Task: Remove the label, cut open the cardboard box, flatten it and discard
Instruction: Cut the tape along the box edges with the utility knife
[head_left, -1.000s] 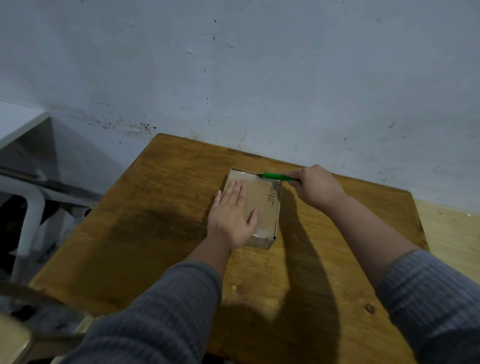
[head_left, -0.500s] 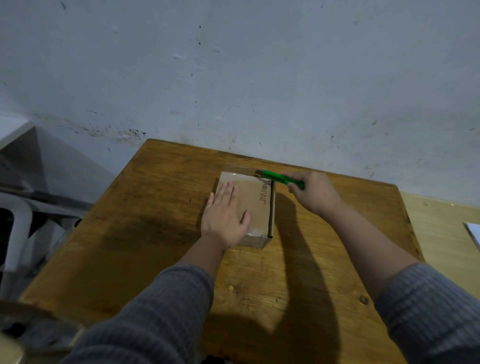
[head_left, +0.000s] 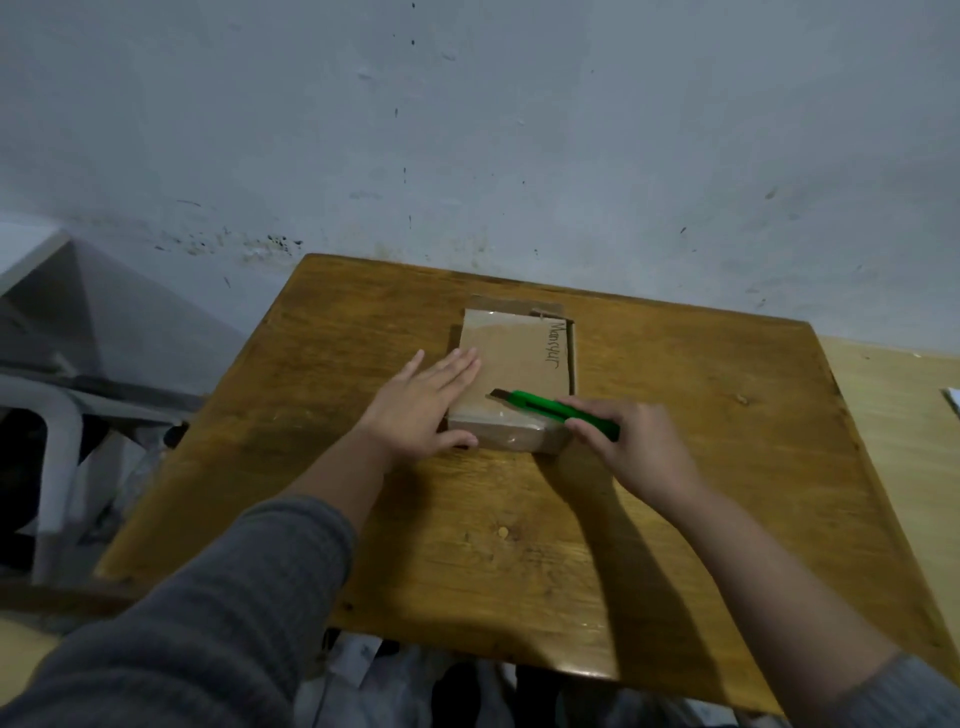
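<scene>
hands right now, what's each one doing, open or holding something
Left hand: open, flat on the cardboard box.
Right hand: closed, holding the green cutter.

One cardboard box (head_left: 511, 364), one green cutter (head_left: 558, 410), two hands, one table (head_left: 519, 545).

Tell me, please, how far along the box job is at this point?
Looks done: the far and right edges of the cardboard box show open slits. No label is visible, only handwriting. In hand: the left hand presses the lid flat while the right hand holds the green cutter at the taped near edge. Left: finishing the cuts, flattening, discarding.
</scene>
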